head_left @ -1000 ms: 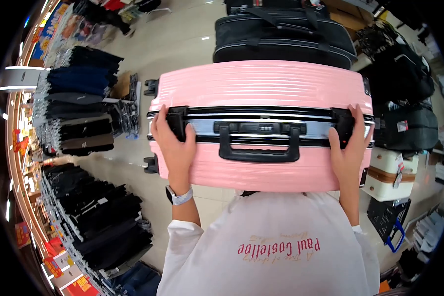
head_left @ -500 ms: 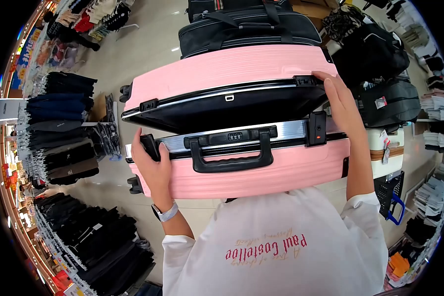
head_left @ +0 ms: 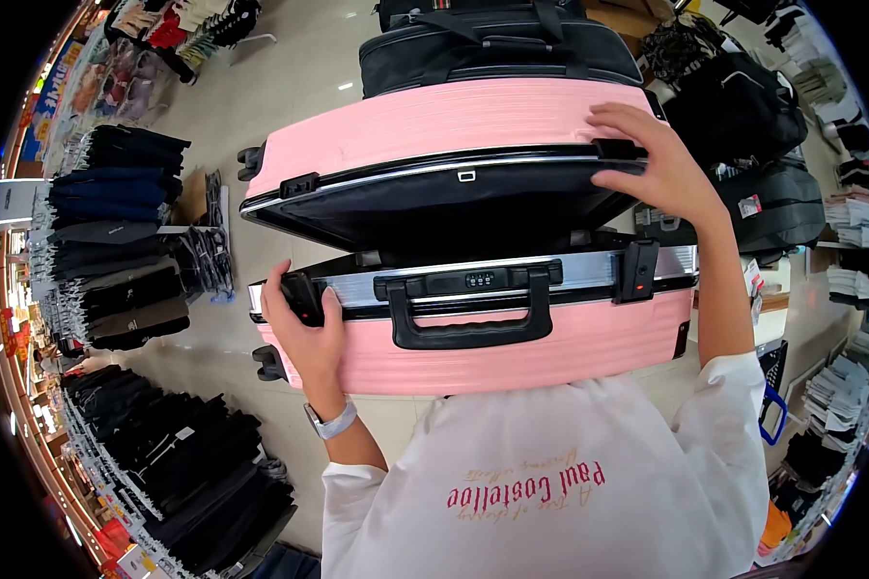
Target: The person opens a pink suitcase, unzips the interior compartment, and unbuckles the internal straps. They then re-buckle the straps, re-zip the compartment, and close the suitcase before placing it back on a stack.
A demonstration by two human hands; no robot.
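Two hands | left hand (head_left: 304,328) grips pink suitcase (head_left: 473,347) corner | right hand (head_left: 652,164) on lid (head_left: 434,125)

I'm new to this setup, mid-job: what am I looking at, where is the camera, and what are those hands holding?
There is no machine here: these are a person's two bare hands, filmed by one camera worn on the head, looking down past a white sweatshirt. The fisheye lens bends the edges. The pink suitcase is partly open. The left hand grips its lower shell at the left latch, and the right hand holds the lid by its rim. The black carry handle and combination lock face the camera. Black luggage stands behind, and racks of dark clothing line the left.
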